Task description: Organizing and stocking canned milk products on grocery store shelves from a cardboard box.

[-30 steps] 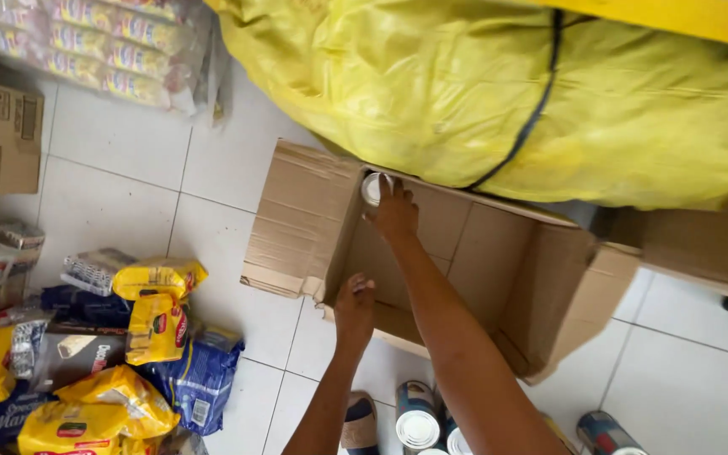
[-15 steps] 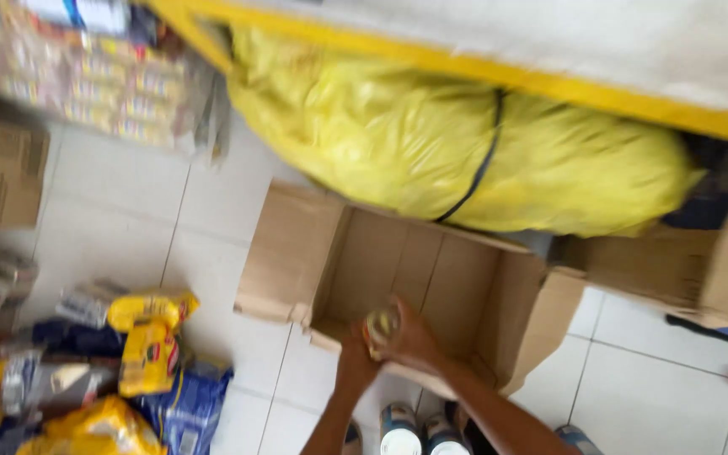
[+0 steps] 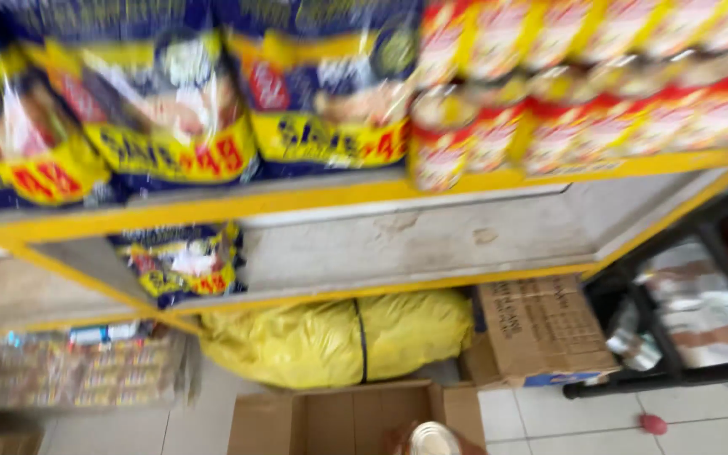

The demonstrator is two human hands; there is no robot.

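**Can at the frame's lower edge**

Low at the bottom edge, a hand [image 3: 404,440] shows only as a blurred sliver beside a can [image 3: 434,440]; whether it grips the can cannot be told, and the other hand is out of sight. Just behind lies an open box [image 3: 330,421], then a yellow sack [image 3: 330,337] under a yellow shelf [image 3: 297,202] of packets [image 3: 170,109].

glossy plastic snack bags [image 3: 170,109] sit on a painted yellow metal shelf [image 3: 313,198]. the yellow sack [image 3: 330,337] looks like crinkled plastic, though blurred. matt cardboard box [image 3: 339,421]; the can [image 3: 434,440] has a shiny metal top; smooth floor tiles [image 3: 600,421].
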